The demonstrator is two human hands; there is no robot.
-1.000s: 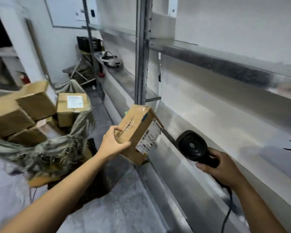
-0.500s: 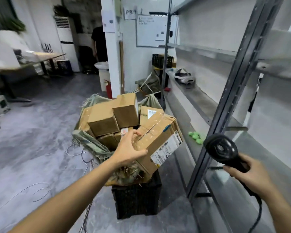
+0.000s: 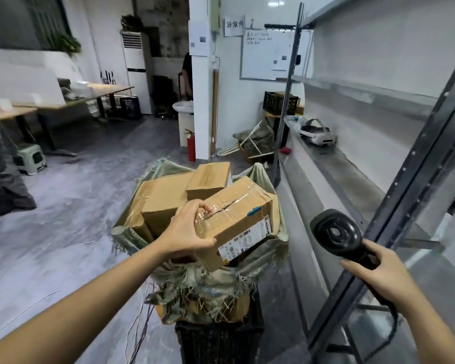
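Observation:
My left hand (image 3: 185, 233) grips a taped cardboard box (image 3: 237, 219) by its near end, thumb underneath. The box has a white barcode label (image 3: 244, 241) on its side and hangs over a frayed woven sack (image 3: 208, 287) full of other cardboard boxes (image 3: 166, 198). My right hand (image 3: 378, 274) holds a black handheld barcode scanner (image 3: 336, 232) by its handle, its head raised to the right of the box. The scanner's cable (image 3: 390, 327) hangs down from the handle.
A grey metal shelf rack (image 3: 415, 164) runs along the right, with a white headset (image 3: 317, 134) on its low shelf. The sack rests on a black crate (image 3: 218, 340). Desks (image 3: 90, 95), a stool (image 3: 30, 158), a red extinguisher (image 3: 191, 145) and a whiteboard (image 3: 268, 53) stand beyond; a person (image 3: 187, 74) is partly hidden by a pillar.
My view has swung left from the shelf toward the room. The left hand has carried the box away from the shelf to above the sack of boxes. The scanner hand stayed at the right.

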